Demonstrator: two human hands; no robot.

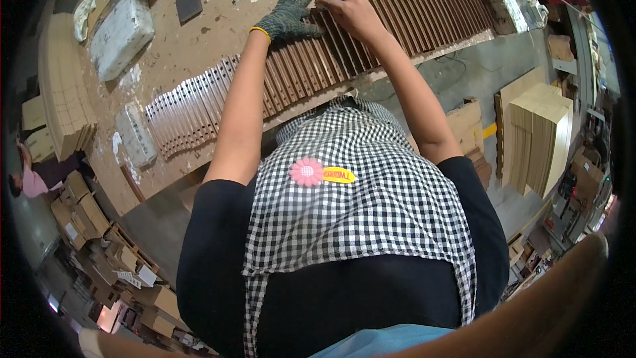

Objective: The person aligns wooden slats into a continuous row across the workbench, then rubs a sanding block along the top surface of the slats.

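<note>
Workbench (199, 40): slat row (344, 46) apparently under fingers (331, 0)

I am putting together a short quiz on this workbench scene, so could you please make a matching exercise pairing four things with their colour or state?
Things:
1. left hand
2. right hand
3. row of wooden slats
4. apron

Descriptions:
A. black-and-white checks
B. bare, resting on the slats
C. brown, standing on edge side by side on the bench
D. in a dark knit glove with a yellow cuff

Pairs: 1-D, 2-B, 3-C, 4-A
</note>
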